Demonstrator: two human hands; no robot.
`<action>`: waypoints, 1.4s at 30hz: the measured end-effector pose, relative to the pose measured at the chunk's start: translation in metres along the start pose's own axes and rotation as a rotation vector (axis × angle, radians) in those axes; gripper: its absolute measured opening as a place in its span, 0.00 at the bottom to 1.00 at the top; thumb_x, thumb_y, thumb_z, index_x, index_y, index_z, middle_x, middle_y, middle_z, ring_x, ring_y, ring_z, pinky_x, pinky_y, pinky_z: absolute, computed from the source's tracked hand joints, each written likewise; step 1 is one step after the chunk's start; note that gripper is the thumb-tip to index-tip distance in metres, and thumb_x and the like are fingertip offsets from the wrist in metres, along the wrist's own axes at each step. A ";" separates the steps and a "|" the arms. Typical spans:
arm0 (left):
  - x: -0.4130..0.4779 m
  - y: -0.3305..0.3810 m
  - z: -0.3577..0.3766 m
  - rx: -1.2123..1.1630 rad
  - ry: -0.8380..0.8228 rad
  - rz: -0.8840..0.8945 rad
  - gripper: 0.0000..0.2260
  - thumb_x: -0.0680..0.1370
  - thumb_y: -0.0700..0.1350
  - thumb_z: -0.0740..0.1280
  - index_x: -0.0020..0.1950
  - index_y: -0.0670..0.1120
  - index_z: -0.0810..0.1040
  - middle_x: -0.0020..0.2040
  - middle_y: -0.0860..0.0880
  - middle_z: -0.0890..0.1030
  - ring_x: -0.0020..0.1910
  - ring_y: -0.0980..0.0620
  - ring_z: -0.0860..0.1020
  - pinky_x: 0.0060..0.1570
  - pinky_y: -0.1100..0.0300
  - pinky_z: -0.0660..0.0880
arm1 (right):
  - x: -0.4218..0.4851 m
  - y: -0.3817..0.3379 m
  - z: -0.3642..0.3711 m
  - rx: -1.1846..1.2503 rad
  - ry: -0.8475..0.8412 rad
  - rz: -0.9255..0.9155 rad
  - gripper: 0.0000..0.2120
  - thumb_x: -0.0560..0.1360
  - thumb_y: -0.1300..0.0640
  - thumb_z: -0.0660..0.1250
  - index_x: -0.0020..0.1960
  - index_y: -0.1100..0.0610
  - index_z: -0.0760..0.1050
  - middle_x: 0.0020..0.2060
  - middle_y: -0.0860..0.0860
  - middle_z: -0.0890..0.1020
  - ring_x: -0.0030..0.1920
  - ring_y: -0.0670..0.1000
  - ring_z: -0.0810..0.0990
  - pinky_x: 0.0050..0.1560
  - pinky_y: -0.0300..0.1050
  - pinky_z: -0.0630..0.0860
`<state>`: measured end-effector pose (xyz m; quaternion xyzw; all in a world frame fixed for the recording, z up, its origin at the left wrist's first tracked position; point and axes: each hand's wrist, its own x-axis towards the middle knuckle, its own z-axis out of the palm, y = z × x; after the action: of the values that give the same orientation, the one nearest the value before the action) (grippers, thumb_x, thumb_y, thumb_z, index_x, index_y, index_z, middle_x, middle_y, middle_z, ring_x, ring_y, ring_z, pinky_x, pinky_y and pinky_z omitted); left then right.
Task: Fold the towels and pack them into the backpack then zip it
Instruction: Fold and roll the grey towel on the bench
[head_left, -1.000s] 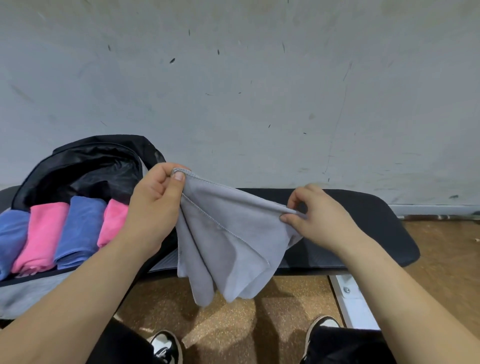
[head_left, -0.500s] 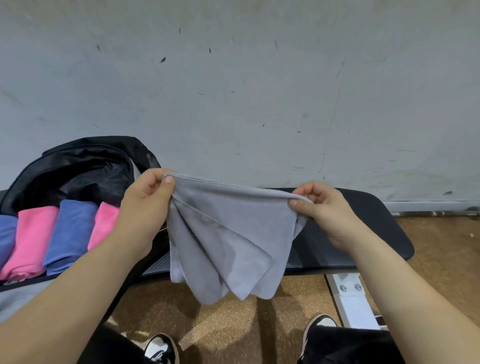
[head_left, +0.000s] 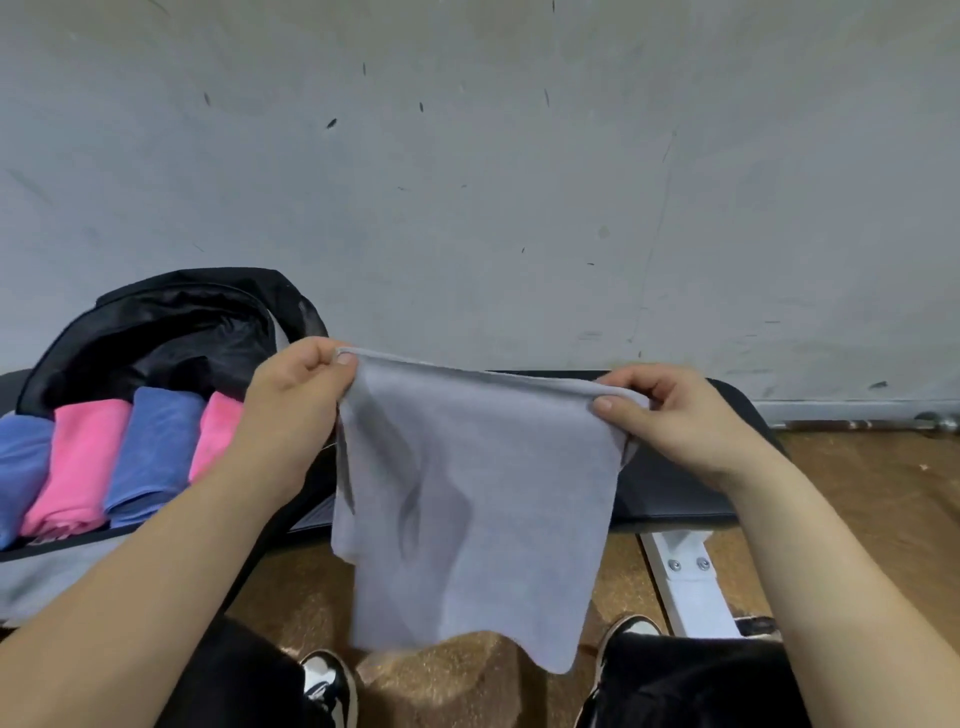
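While left hand (head_left: 291, 415) & right hand (head_left: 675, 421) each pinch 1 top corner, grey towel (head_left: 467, 493) hangs btwn them, prob to square it for folding. Backpack (head_left: 171, 322) w/ 4 folded towels (head_left: 150, 457) open beside left hand.

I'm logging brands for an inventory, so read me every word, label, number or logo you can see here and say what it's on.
No readable text anywhere in this view.
Grey towel, pinched by the left hand and right hand: no tag or print shows.
Backpack: no logo visible.
Folded towels: no labels show.
Wall: only scuff marks, no writing.
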<state>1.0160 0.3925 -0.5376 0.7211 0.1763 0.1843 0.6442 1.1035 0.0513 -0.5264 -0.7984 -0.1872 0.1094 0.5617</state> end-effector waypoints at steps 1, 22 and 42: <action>-0.001 -0.001 0.001 0.000 -0.003 0.015 0.06 0.82 0.44 0.67 0.49 0.46 0.83 0.42 0.43 0.77 0.42 0.46 0.72 0.46 0.49 0.70 | 0.001 0.003 0.001 -0.010 0.016 -0.016 0.04 0.77 0.62 0.74 0.49 0.54 0.86 0.46 0.51 0.88 0.46 0.48 0.86 0.49 0.44 0.81; 0.017 -0.006 0.003 -0.020 0.076 0.019 0.08 0.84 0.48 0.65 0.54 0.51 0.84 0.50 0.38 0.84 0.47 0.47 0.79 0.55 0.45 0.78 | 0.009 0.003 -0.004 -0.070 -0.176 -0.018 0.24 0.64 0.59 0.85 0.32 0.59 0.67 0.36 0.57 0.75 0.36 0.51 0.71 0.37 0.45 0.68; -0.023 0.012 0.016 0.304 -0.202 0.303 0.08 0.85 0.41 0.64 0.54 0.51 0.82 0.47 0.61 0.85 0.46 0.67 0.80 0.47 0.75 0.73 | 0.040 0.046 0.097 -0.353 -0.170 0.045 0.13 0.83 0.56 0.65 0.65 0.49 0.81 0.59 0.41 0.83 0.58 0.39 0.80 0.57 0.31 0.72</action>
<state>1.0044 0.3663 -0.5283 0.8427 0.0264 0.1773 0.5076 1.1106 0.1379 -0.6019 -0.8765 -0.2323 0.1546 0.3923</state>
